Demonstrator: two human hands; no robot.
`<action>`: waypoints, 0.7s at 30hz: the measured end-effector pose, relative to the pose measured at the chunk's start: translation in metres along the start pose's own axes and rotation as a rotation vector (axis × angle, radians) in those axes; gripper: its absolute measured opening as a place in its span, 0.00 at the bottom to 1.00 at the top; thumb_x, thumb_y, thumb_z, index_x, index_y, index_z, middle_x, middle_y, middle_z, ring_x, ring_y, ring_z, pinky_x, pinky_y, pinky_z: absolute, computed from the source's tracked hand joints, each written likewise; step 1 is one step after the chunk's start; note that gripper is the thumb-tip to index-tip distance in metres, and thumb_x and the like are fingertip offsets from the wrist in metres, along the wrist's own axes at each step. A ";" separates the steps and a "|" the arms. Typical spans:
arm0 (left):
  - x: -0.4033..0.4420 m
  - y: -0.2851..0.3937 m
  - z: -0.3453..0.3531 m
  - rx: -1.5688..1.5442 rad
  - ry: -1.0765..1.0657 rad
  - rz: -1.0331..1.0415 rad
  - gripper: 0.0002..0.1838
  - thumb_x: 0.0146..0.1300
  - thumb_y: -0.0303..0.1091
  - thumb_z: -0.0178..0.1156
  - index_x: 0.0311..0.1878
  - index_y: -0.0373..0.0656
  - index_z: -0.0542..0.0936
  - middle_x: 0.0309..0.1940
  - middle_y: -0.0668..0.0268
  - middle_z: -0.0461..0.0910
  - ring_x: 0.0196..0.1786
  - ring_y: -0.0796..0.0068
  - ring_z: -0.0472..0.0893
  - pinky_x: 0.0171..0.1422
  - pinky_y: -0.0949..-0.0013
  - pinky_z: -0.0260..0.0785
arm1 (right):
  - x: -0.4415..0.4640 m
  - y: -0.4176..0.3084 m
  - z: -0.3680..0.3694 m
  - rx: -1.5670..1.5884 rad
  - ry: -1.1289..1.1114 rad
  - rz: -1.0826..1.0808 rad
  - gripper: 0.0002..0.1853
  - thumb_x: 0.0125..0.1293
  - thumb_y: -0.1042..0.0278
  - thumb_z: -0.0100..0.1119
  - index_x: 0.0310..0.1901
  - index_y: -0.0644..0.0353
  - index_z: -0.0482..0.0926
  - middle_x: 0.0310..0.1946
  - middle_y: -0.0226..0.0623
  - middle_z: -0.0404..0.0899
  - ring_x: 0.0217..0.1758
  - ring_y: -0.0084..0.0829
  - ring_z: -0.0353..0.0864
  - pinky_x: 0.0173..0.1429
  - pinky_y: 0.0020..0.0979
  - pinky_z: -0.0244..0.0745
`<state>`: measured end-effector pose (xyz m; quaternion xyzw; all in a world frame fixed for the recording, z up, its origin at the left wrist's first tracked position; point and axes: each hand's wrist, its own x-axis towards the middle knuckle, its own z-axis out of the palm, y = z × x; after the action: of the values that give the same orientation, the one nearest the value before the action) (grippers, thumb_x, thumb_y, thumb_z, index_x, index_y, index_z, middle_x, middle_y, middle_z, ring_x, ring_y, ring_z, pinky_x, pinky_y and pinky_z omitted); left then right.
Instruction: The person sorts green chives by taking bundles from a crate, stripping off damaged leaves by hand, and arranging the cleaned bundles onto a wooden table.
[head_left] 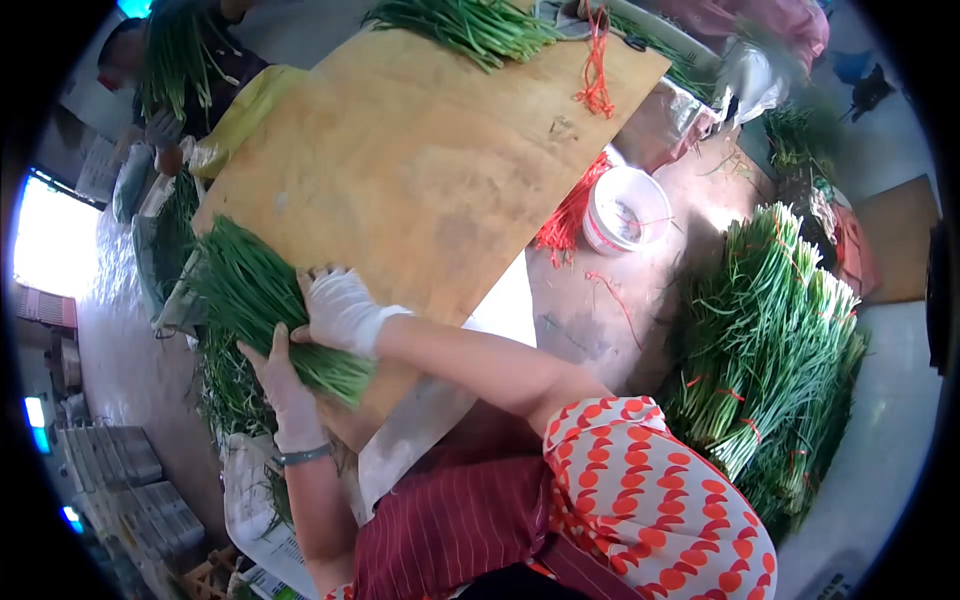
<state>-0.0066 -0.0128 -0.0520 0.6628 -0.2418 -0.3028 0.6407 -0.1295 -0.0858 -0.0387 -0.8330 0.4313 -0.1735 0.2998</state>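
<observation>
A loose bunch of garlic chives [255,285] lies on the near left corner of the wooden board [400,180], its cut ends pointing down and to the right. My right hand [338,312], in a white glove, grips the bunch from its upper right side near the stem end. From below, my left hand [284,390], also gloved, clasps the same bunch with the thumb showing. The fingers under the leaves are partly hidden.
Another chive pile [470,25] sits at the board's far edge, near red ties [597,75]. A white bucket [625,212] stands right of the board beside more red strings [572,215]. Tied chive bundles [765,340] are stacked at right. Another person's hand [165,130] is at upper left.
</observation>
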 end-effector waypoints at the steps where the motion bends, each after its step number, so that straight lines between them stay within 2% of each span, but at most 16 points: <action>1: -0.006 0.003 0.001 0.058 0.035 -0.014 0.42 0.55 0.30 0.63 0.69 0.40 0.50 0.58 0.59 0.67 0.54 0.69 0.70 0.57 0.70 0.63 | -0.004 0.011 -0.023 -0.018 0.047 -0.012 0.32 0.51 0.44 0.59 0.48 0.65 0.71 0.45 0.47 0.75 0.49 0.44 0.74 0.51 0.40 0.68; 3: -0.010 0.000 -0.007 0.147 0.060 -0.023 0.47 0.54 0.35 0.65 0.71 0.42 0.45 0.61 0.57 0.63 0.57 0.67 0.67 0.62 0.69 0.59 | -0.006 0.049 -0.062 -0.078 0.109 -0.011 0.24 0.52 0.50 0.59 0.41 0.64 0.75 0.38 0.50 0.78 0.43 0.45 0.77 0.47 0.40 0.71; 4: -0.010 -0.003 -0.012 0.136 0.048 -0.020 0.47 0.54 0.35 0.65 0.71 0.42 0.45 0.61 0.57 0.63 0.57 0.67 0.67 0.62 0.69 0.59 | -0.006 0.079 -0.071 -0.151 0.318 0.048 0.17 0.51 0.55 0.59 0.35 0.62 0.78 0.31 0.49 0.79 0.38 0.46 0.78 0.42 0.39 0.73; 6: -0.013 -0.011 -0.019 0.177 0.052 -0.006 0.46 0.56 0.35 0.63 0.71 0.43 0.44 0.64 0.57 0.60 0.60 0.66 0.64 0.64 0.68 0.56 | -0.010 0.155 -0.105 -0.305 0.568 0.187 0.14 0.51 0.61 0.59 0.37 0.60 0.79 0.33 0.46 0.80 0.38 0.45 0.79 0.43 0.40 0.73; 7: -0.019 -0.008 -0.009 0.145 0.049 0.004 0.46 0.56 0.35 0.63 0.71 0.43 0.44 0.64 0.57 0.60 0.60 0.66 0.64 0.64 0.68 0.56 | -0.020 0.211 -0.145 -0.094 0.921 0.246 0.14 0.51 0.66 0.59 0.41 0.58 0.79 0.35 0.46 0.80 0.39 0.44 0.78 0.44 0.39 0.73; 9: -0.042 0.008 0.006 0.310 0.109 0.102 0.42 0.60 0.33 0.59 0.71 0.45 0.44 0.67 0.57 0.54 0.64 0.66 0.60 0.68 0.68 0.51 | -0.035 0.258 -0.181 -0.337 1.056 0.362 0.18 0.50 0.68 0.59 0.46 0.54 0.78 0.40 0.44 0.78 0.42 0.45 0.77 0.46 0.40 0.72; 11: -0.035 -0.007 0.007 0.252 0.124 0.193 0.41 0.61 0.32 0.57 0.71 0.45 0.44 0.68 0.56 0.51 0.65 0.66 0.59 0.68 0.67 0.49 | -0.044 0.287 -0.205 -0.530 0.841 0.667 0.15 0.54 0.64 0.54 0.45 0.51 0.77 0.36 0.44 0.77 0.39 0.45 0.77 0.42 0.44 0.71; 14: -0.031 -0.023 0.000 0.159 0.155 0.272 0.38 0.63 0.30 0.53 0.71 0.46 0.44 0.69 0.57 0.48 0.67 0.66 0.56 0.70 0.66 0.46 | -0.042 0.316 -0.206 -0.647 0.823 0.649 0.14 0.58 0.59 0.50 0.45 0.47 0.76 0.35 0.43 0.77 0.39 0.47 0.77 0.40 0.46 0.70; 15: -0.030 -0.024 -0.001 0.107 0.156 0.271 0.37 0.64 0.30 0.52 0.71 0.47 0.44 0.70 0.57 0.48 0.67 0.65 0.55 0.71 0.65 0.46 | -0.041 0.312 -0.207 -0.668 0.817 0.664 0.12 0.58 0.57 0.51 0.41 0.48 0.78 0.32 0.42 0.78 0.37 0.45 0.78 0.39 0.44 0.69; 21: -0.034 -0.025 -0.001 0.125 0.172 0.357 0.35 0.65 0.33 0.52 0.71 0.48 0.47 0.70 0.60 0.47 0.68 0.66 0.55 0.70 0.63 0.46 | -0.045 0.308 -0.218 -0.670 0.720 0.607 0.08 0.56 0.60 0.55 0.34 0.49 0.81 0.26 0.38 0.79 0.32 0.40 0.79 0.39 0.41 0.68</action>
<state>-0.0316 0.0133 -0.0741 0.6714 -0.3181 -0.1113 0.6600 -0.4643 -0.2630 -0.0741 -0.6100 0.7572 -0.2061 -0.1096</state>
